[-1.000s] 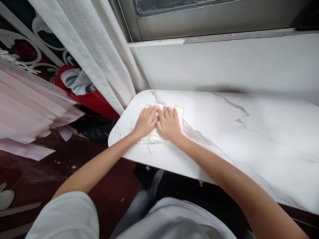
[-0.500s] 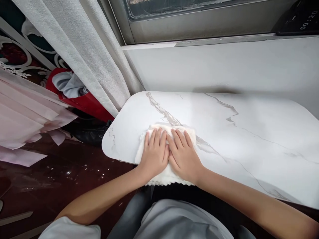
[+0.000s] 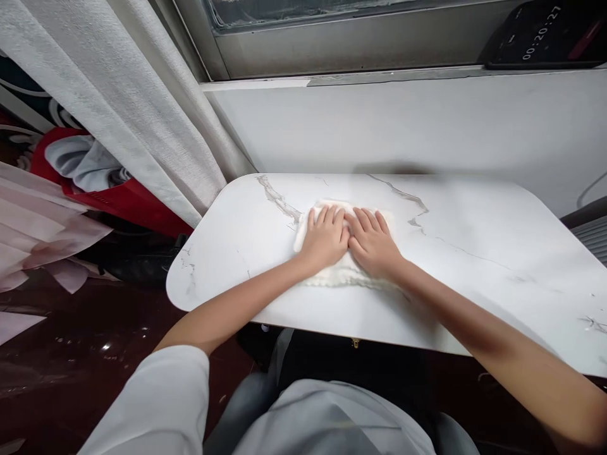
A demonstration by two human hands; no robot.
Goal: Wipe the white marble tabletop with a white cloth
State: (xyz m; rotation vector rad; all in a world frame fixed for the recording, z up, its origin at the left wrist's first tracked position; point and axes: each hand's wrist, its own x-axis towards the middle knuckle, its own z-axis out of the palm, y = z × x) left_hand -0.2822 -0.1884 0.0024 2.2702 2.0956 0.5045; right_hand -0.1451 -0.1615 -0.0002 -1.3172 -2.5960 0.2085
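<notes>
A white cloth [image 3: 339, 275] lies spread on the white marble-patterned table [image 3: 474, 221]. My left hand [image 3: 326, 239] presses flat on the cloth's left half, fingers stretched toward the window. Beside it, my right hand [image 3: 374, 243] lies flat on the right half, and the two thumbs meet near the middle. Both palms hide much of the cloth. Its scalloped near edge shows below my wrists, slightly blurred.
A dark phone showing a running timer [image 3: 545, 38] leans on the window ledge [image 3: 360, 77]. To the left hang a pale curtain [image 3: 156, 114] and pink fabric [image 3: 42, 227]. A red bag [image 3: 137, 202] with grey cloth inside stands by the table's left end.
Both hands and the cloth have slid away from the table's near edge, toward the window and rightward along the tabletop. The view has shifted a little to the right.
</notes>
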